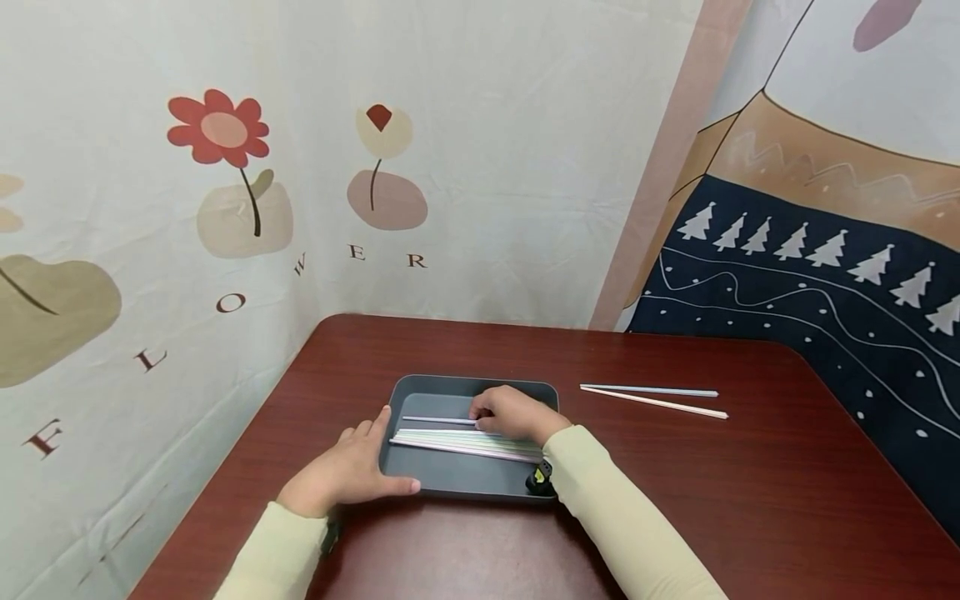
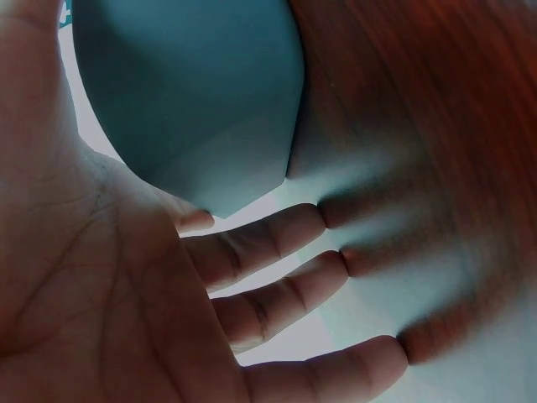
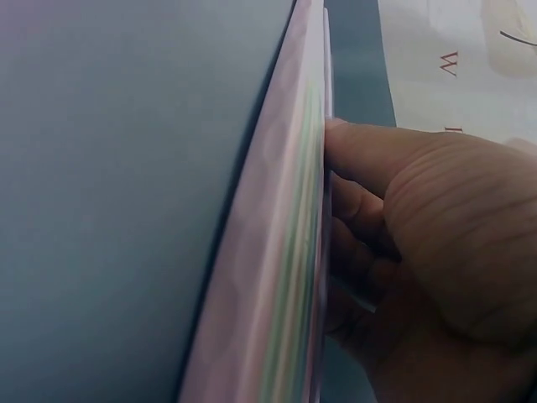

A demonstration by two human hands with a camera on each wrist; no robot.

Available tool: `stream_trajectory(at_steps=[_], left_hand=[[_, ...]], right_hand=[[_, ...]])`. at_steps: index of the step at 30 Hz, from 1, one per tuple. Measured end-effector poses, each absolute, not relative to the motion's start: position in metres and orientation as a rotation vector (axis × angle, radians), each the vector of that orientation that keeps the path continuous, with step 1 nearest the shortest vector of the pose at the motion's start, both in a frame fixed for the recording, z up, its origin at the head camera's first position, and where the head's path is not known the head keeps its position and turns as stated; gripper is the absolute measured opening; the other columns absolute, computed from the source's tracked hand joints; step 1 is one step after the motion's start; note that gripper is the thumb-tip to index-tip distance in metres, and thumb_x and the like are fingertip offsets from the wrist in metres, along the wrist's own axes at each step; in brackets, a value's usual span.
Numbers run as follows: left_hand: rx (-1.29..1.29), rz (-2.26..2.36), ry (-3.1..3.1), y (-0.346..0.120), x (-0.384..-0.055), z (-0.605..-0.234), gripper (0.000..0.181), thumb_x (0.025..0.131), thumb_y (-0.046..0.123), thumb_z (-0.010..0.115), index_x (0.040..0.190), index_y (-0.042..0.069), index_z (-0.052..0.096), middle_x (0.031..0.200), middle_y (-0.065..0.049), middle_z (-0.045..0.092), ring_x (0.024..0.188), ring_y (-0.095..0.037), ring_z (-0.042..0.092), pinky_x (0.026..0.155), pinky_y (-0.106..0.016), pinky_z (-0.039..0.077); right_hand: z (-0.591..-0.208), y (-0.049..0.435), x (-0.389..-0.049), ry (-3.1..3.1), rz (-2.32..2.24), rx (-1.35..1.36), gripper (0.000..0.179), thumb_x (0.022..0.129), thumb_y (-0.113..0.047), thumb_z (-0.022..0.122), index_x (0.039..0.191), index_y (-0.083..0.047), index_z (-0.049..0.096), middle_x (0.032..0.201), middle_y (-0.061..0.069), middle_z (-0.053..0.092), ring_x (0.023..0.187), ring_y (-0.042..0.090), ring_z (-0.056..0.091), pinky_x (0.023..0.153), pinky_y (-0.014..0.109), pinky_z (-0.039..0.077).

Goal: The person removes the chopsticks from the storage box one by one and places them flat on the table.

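Observation:
A grey rectangular tray [image 1: 480, 483] lies on the table with several pastel chopsticks [image 1: 457, 442] side by side in it. My left hand [image 1: 347, 468] rests at the tray's left end, thumb by the front corner and fingers extended along the side. In the left wrist view, the left hand's fingers [image 2: 277, 239] are spread below the tray's outer wall [image 2: 201, 101]. Over the tray's right half, my right hand [image 1: 513, 414] pinches a single chopstick [image 1: 435, 420] lying behind the bundle. The right wrist view has the thumb [image 3: 361, 151] against this stick; its far end is hidden.
Two chopsticks [image 1: 660, 401] lie on the table right of the tray, their left tips close together. The red-brown table [image 1: 750, 483] extends around the tray. Printed curtains [image 1: 487, 150] hang behind and to the left, with a dark patterned cloth [image 1: 810, 283] on the right.

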State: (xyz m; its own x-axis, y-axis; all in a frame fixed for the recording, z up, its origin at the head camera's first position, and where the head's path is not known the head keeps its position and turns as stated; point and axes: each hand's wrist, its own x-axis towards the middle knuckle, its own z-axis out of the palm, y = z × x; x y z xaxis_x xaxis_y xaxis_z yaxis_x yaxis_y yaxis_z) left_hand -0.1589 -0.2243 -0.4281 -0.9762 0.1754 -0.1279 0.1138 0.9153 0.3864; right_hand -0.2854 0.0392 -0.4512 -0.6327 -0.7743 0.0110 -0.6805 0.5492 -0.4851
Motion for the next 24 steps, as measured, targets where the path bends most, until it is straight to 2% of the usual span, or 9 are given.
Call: stream_trajectory(at_steps=[4,14,24], left_hand=[[0.218,0.57,2.918,-0.224,-0.159,-0.428,0.134,0.064,0.072,0.078,0.153,-0.009,0.019,0.14,-0.029,0.045,0.119,-0.045,0.046,0.094,-0.057,0.044],[0.194,0.565,2.906,-0.223,-0.157,-0.427,0.135,0.064,0.072,0.079,0.154,-0.008,0.018,0.14,-0.027,0.045,0.119,-0.044,0.045,0.093,-0.056,0.045],[0.201,0.565,2.906,-0.223,-0.157,-0.427,0.135,0.063,0.072,0.078,0.154,-0.008,0.018,0.14,-0.027,0.045,0.118,-0.043,0.045,0.091,-0.056,0.046]], right_hand=[[-0.451,0.039,-0.285,2.577,-0.673,-1.232,0.013,0.097,-0.011,0.064,0.088,-0.019,0.069,0.074,-0.009,0.055,0.066,0.006,0.046,0.065,0.024,0.04],[-0.449,0.039,-0.284,2.586,-0.688,-1.236,0.016,0.099,-0.012,0.063,0.087,-0.02,0.069,0.081,-0.011,0.06,0.072,0.007,0.051,0.068,0.025,0.044],[-0.44,0.048,-0.284,2.564,-0.842,-1.154,0.011,0.099,-0.013,0.064,0.102,-0.018,0.073,0.098,-0.009,0.066,0.08,0.009,0.057,0.073,0.027,0.049]])
